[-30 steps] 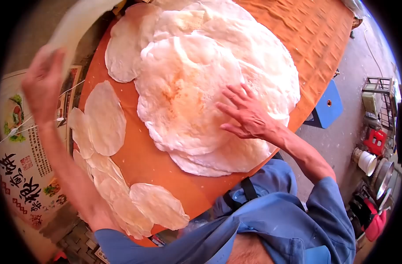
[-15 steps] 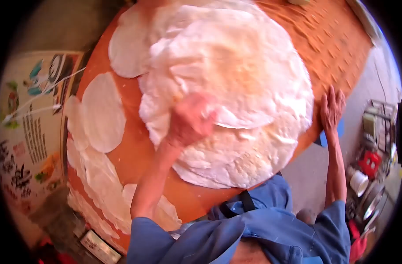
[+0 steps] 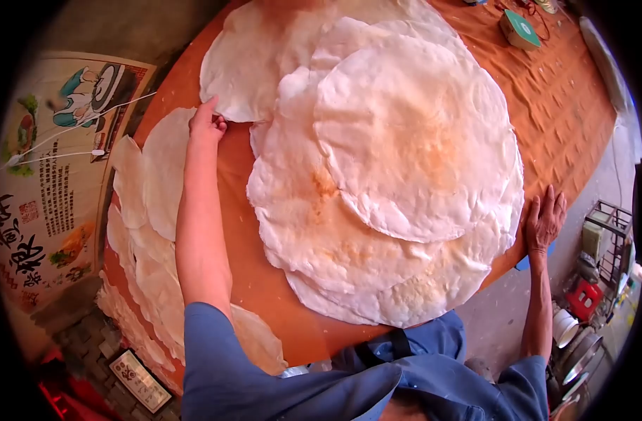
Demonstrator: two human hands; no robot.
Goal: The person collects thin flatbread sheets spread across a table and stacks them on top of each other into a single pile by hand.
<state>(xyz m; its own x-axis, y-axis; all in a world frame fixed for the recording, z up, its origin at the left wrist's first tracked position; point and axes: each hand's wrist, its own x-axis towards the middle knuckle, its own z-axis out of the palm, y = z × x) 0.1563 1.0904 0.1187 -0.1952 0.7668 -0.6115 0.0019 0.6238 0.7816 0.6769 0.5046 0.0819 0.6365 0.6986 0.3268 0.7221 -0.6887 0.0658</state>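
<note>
Large thin round flatbreads (image 3: 412,140) lie in an overlapping pile on the orange-covered table (image 3: 265,281). My left hand (image 3: 208,121) pinches the lower left edge of a pale sheet of flatbread (image 3: 243,70) at the pile's upper left. On the table's right edge rests my right hand (image 3: 545,221), fingers spread and holding nothing. Smaller pale sheets (image 3: 170,168) overlap one another along the table's left side, partly behind my left forearm. A reddish blur covers part of the flatbread at the top of the view.
A green-topped box (image 3: 520,29) sits at the table's far right. To the left stands a printed poster (image 3: 54,196) with a white cord across it. Pans (image 3: 582,356), a red object (image 3: 584,298) and a metal rack (image 3: 611,224) are at the lower right.
My left hand has come down, passed over the pile and moved to the pale sheet's edge. My right hand has left the pile for the table edge. A flatbread now overlaps the pile's upper right.
</note>
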